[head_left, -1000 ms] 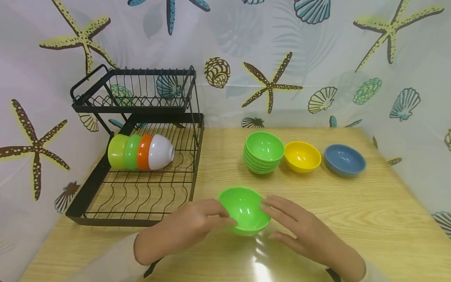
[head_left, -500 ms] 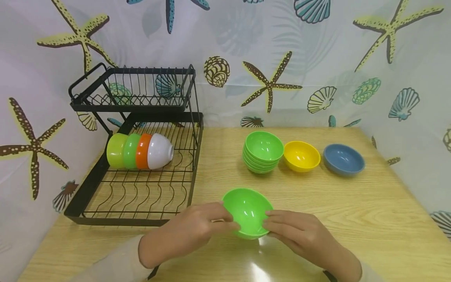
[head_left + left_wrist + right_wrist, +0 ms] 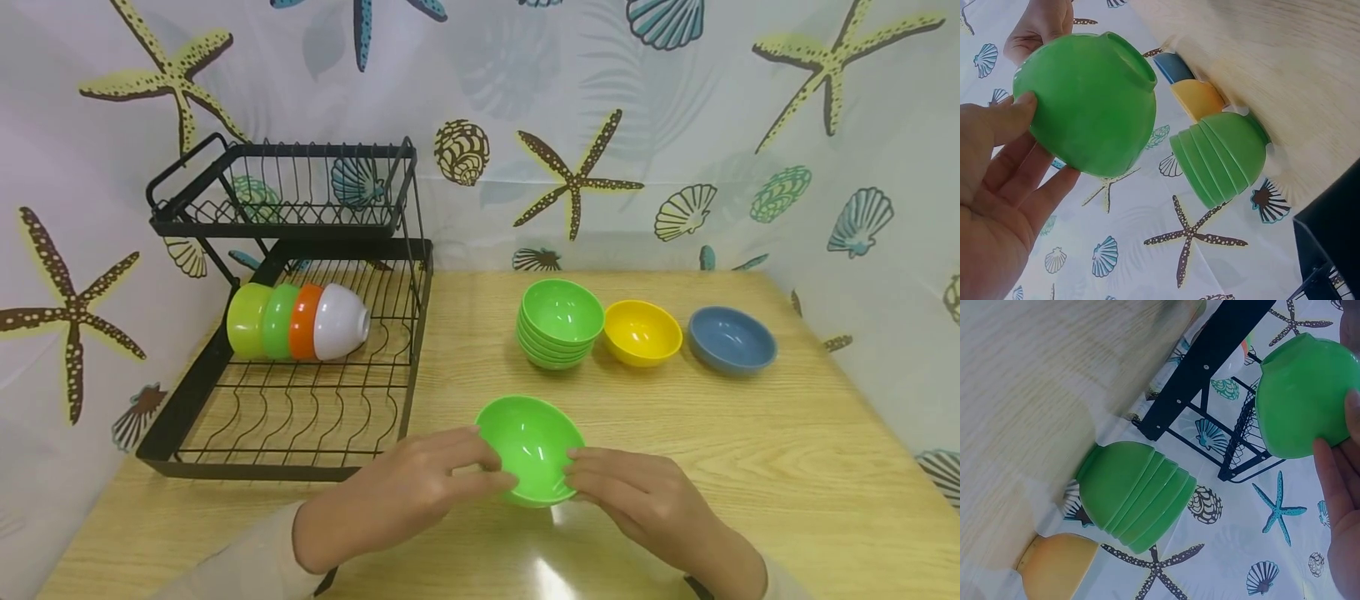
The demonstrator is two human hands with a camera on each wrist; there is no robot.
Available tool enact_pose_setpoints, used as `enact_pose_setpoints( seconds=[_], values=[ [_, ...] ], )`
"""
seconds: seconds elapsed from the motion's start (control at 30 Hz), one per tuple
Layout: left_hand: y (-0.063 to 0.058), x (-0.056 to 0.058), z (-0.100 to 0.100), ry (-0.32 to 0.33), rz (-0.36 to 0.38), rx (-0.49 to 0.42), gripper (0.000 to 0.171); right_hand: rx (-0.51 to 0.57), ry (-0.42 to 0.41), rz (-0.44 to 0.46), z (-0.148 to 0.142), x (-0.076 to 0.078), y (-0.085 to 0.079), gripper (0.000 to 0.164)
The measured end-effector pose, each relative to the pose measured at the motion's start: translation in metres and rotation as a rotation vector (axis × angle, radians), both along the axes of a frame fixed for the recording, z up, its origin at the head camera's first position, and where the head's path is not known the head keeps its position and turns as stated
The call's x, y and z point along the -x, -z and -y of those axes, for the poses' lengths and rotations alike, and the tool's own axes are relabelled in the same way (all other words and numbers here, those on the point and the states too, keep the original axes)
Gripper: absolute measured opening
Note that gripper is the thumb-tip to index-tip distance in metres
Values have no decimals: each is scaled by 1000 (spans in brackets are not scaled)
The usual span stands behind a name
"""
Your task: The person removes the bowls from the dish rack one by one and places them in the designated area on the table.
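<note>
A green bowl (image 3: 531, 446) is held tilted above the table, its inside towards me in the head view. My left hand (image 3: 420, 479) grips its left rim, with the thumb on the outer wall in the left wrist view. At the bowl's right rim, my right hand (image 3: 648, 500) pinches the wall, fingertips over the inner side. From outside, the bowl (image 3: 1304, 397) shows its foot in the right wrist view. Behind it stands a stack of several green bowls (image 3: 562, 312), then a yellow bowl (image 3: 643, 333) and a blue bowl (image 3: 733, 339) to the right.
To the left stands a black two-tier dish rack (image 3: 277, 473). Its lower tier holds a sideways row of bowls: yellow-green (image 3: 247, 323), green (image 3: 277, 323), orange (image 3: 303, 323) and white (image 3: 337, 323). A patterned cloth (image 3: 510, 100) hangs behind the wooden table (image 3: 750, 450).
The right hand, its fingers spread at the rim a second ago, has closed on the bowl's right side. The bowl and the left hand have shifted slightly right.
</note>
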State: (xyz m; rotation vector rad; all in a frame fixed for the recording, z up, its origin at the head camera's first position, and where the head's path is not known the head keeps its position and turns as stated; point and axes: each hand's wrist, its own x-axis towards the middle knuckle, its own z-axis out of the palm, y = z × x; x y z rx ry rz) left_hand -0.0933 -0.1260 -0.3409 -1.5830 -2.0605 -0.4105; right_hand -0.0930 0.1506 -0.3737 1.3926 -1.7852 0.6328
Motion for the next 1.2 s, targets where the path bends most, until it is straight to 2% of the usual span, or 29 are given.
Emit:
enact_pose_setpoints(
  seconds=[0.27,0.4,0.6,0.77,0.9,1.0,1.2],
  values=[
    [-2,2,-2,-6,-38,-10,31,7,15,-27,-1,2,-5,28],
    [-2,3,-1,-34,-24,-38,31,22,19,-46,-2,4,-7,28],
    [-1,5,7,-103,51,-57,53,50,96,-66,-8,11,-8,30],
    [3,6,14,-138,119,-72,54,87,193,-40,-16,19,-3,33],
    [9,7,22,-216,183,-49,56,121,250,27,-23,26,2,34],
    [12,6,28,-275,238,-28,60,135,290,59,-28,34,3,34],
    [18,6,34,-312,262,-12,64,158,373,51,-34,60,6,34]
  ],
)
